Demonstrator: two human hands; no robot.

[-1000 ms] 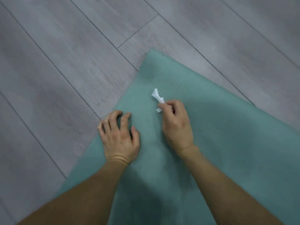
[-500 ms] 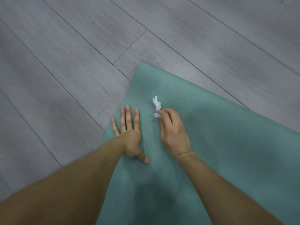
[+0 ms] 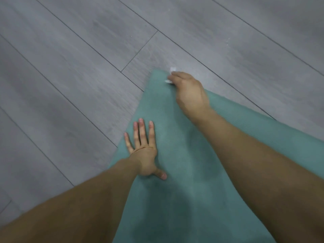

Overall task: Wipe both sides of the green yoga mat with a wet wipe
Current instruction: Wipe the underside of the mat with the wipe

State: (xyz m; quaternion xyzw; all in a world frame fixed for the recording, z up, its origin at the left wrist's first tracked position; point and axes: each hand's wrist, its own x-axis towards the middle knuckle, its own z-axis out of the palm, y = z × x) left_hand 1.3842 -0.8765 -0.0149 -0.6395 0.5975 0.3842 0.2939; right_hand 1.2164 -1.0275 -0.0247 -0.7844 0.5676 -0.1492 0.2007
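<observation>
The green yoga mat (image 3: 175, 199) lies flat on the floor (image 3: 78, 76), with its far corner right under the grip; the wet wipe (image 3: 173, 69) is bunched small inside that grip, so only two white scraps show, one poking out beyond the fingertips and one at the thumb side; the right hand (image 3: 190, 92) has its fingers curled closed round the wipe, knuckles up, bearing down at the very tip of the corner, which reads as a stroke carried to the edge so that no margin is missed; back from the grip, nearer the person and to its left, the left hand (image 3: 142, 153) lies flat on the mat with fingers (image 3: 141, 130) straight and spread, thumb out to the side, holding nothing; it sits close to the mat's left edge, likely to pin the light mat so the rubbing does not drag or ruck it, and perhaps to take the person's weight while the right arm reaches out; beyond the grip and to either side of it runs grey plank flooring; which face of the mat is up cannot be told, so turning it over may yet be owed; the view is blurred about the grip, so how much of the wipe touches the mat is unclear.
</observation>
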